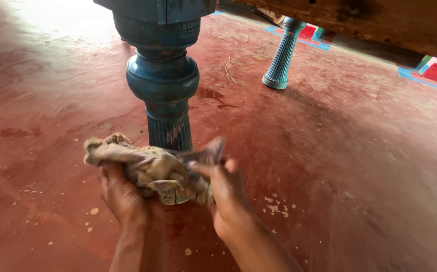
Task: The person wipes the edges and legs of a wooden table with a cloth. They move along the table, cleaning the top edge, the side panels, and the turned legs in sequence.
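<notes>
Both hands grip the rag (150, 168), left hand (120, 194) and right hand (226, 194) level, wrapped across the near, seemingly lowest part of the upright blue table leg (164, 80).

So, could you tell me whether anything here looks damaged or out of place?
Yes: the blue turned leg has worn, scraped paint near its base, just above the rag both hands hold. Pale flecks and a dry twig litter the red floor.

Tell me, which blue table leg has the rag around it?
The near, thick blue leg: both hands hold the rag around its foot. The slimmer far leg stands bare.
</notes>
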